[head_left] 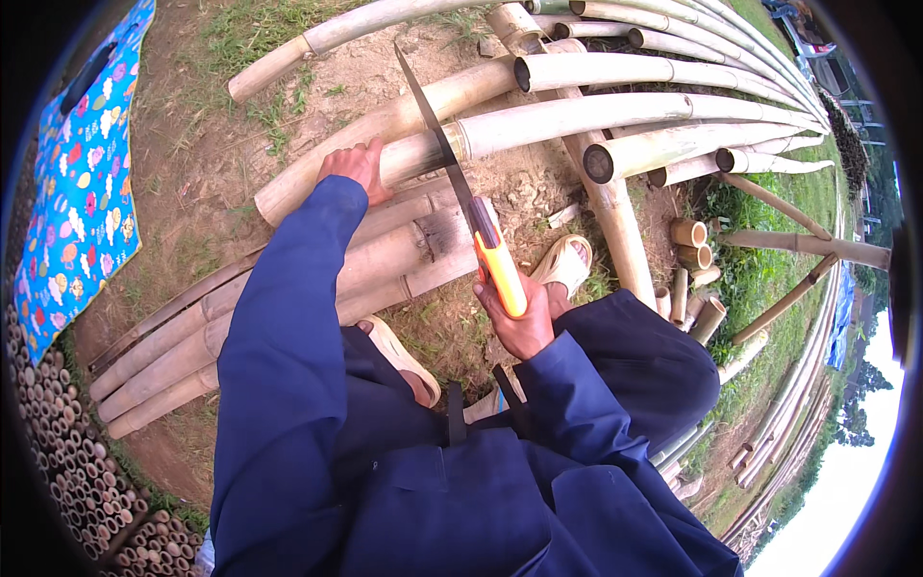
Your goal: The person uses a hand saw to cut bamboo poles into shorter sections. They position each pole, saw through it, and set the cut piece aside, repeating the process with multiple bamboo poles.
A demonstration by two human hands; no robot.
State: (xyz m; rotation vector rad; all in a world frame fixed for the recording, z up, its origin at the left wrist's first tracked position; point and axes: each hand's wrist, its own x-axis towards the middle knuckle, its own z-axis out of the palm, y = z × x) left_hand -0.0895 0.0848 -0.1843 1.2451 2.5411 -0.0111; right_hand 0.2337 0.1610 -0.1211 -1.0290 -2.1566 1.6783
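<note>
My right hand (522, 322) is wrapped round the orange and yellow handle of a handsaw (500, 264). Its long dark blade points up and away, lying across a pale bamboo pole (567, 117) close to a joint ring. With my left hand (358, 169) I grip the near end of that pole, left of the blade; some fingertips are hidden. Just beyond lies a thicker bamboo length (409, 111), slanting toward my left hand. Under my left forearm is a bundle of bamboo poles (375, 264), one with a dark scorched-looking patch.
Several long poles (615, 72) fan out to the far right over a bamboo crosspiece (615, 216). Short cut pieces (690, 233) lie right of my knee. A blue patterned sheet (85, 183) hangs at left above stacked bamboo rings (72, 442). My sandalled feet (404, 361) flank the work.
</note>
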